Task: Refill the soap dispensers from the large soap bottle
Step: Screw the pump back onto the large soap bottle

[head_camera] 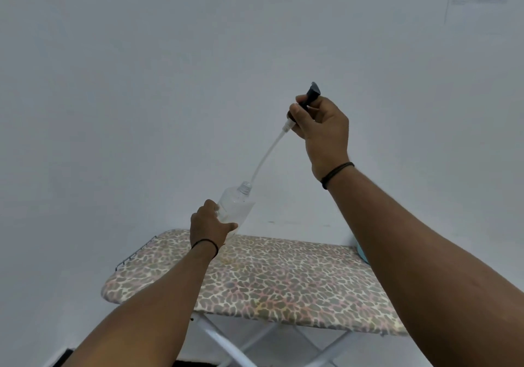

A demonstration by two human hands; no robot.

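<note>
The left hand (211,226) grips the small clear plastic dispenser bottle (235,206) round its body, tilted, above the far left of the leopard-print ironing board (283,276). The right hand (321,128) pinches the black pump head (310,94), its thin white dip tube (268,154) reaching into the neck. Nearly empty, the bottle looks light and squeezable; hold mid-body, gently.

left hand (211,226) gripping, right hand (321,127) (raised) pinching
</note>
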